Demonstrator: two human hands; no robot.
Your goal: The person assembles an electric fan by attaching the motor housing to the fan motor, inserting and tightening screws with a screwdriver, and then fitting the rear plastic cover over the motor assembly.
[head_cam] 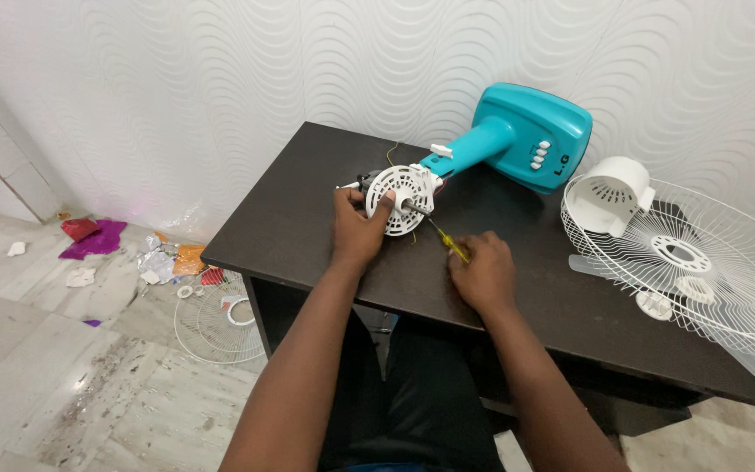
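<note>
A room in a home, it seems: wavy embossed white wallpaper (220, 79) across the top of the frame, a pale marble floor (63, 376) at lower left strewn with foil wrappers (98, 238), and a small dark tabletop (308, 201) at centre.

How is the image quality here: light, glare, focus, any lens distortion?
Head view: soft, even light with no hard shadows; mild sheen on the dark table; left hand, right hand and white motor disc are sharp; the wire fan guard stretches toward the right edge from wide-angle distortion.
</note>
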